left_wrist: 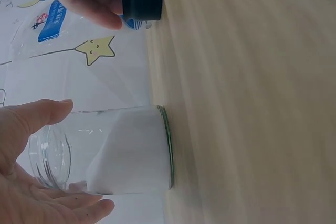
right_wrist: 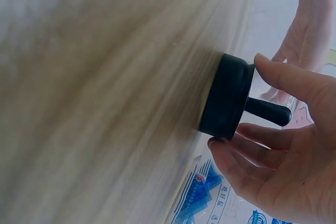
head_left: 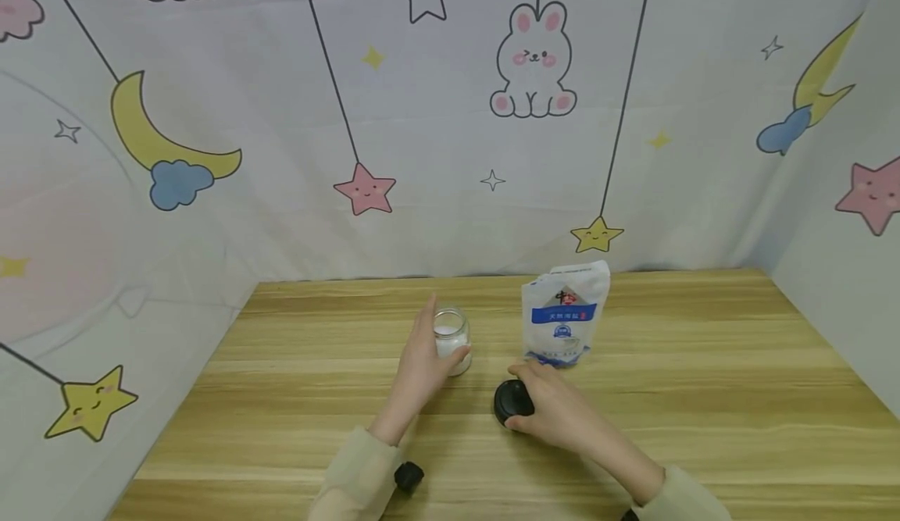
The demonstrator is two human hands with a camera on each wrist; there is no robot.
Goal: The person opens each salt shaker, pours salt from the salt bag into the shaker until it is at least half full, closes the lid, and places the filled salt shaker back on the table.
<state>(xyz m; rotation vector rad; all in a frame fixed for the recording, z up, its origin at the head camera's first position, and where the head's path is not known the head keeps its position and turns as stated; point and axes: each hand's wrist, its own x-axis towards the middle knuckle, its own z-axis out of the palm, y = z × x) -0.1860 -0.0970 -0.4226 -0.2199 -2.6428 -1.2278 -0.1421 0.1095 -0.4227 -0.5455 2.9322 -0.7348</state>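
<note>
A clear glass jar [head_left: 451, 349] stands upright and uncapped on the table, with white powder or grains inside, heaped towards one side in the left wrist view. My left hand [head_left: 420, 357] is around the jar, thumb on one side and fairly straight fingers on the other, near its neck. To the right, a round black lid [right_wrist: 229, 97] with a short stick-like handle [right_wrist: 269, 112] sits on the table. My right hand [head_left: 551, 408] holds the lid by its rim between thumb and fingertips. Behind the right hand stands a white and blue bag [head_left: 565, 318], its top edge uneven.
The wood-grain table [head_left: 281, 412] runs back to a pale curtain [head_left: 450, 130] printed with stars, moons and a rabbit. Similar cloth hangs at both sides. A small black device [head_left: 408, 476] shows at the left sleeve.
</note>
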